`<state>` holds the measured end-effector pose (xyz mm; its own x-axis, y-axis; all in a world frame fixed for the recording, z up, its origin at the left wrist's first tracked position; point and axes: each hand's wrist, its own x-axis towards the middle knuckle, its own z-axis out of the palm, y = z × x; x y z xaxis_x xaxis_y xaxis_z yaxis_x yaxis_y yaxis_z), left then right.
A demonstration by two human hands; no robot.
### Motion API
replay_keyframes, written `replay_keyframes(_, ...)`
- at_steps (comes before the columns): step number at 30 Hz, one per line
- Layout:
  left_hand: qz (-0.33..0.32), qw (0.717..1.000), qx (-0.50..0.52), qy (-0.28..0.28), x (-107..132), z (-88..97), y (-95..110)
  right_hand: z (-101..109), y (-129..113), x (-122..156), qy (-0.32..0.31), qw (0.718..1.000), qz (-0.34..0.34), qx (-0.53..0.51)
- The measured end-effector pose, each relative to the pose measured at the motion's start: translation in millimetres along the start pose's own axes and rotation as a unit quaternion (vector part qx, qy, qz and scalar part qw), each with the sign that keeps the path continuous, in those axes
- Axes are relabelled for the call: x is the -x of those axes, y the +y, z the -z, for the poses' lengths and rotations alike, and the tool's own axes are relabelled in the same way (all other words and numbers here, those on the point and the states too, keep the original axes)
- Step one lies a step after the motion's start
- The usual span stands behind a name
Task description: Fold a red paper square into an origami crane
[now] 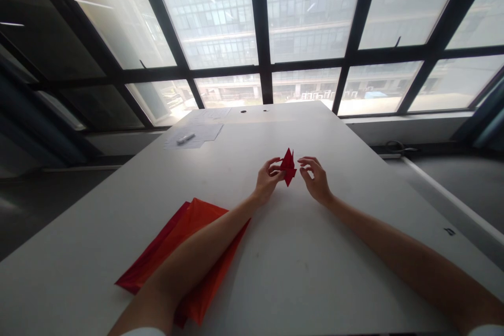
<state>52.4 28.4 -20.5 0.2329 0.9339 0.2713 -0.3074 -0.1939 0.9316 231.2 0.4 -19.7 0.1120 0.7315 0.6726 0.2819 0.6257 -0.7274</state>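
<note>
We seem to be in an office or meeting room — tall black-framed windows (311,10) span the top of the frame, facing a multi-storey building (212,26), above a long white table (299,283) with papers (197,135) at upper left.

The folded paper model (289,167) is held at its left side by the left hand (269,180), with the right hand (316,180) just beside it on the right. Paper sheets (200,215) lie on the table (299,283), nearer the person than the grip, beneath the left forearm (197,268). Behind and left of the grip, a pen (185,138) rests on loose papers (207,132).
</note>
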Motion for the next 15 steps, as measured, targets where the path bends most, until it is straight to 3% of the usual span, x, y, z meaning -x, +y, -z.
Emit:
replay_keyframes(6, -0.008, 1.000, -0.003, -0.011, 0.6, -0.9, -0.1, -3.8, 4.1, 1.1, -0.038, 0.997, -0.042, -0.051)
replay_keyframes(15, -0.023, 0.999, -0.013, -0.046, 2.2, -3.0, 0.2, -3.9, 2.6, 0.6, -0.056, 0.995, -0.047, -0.066)
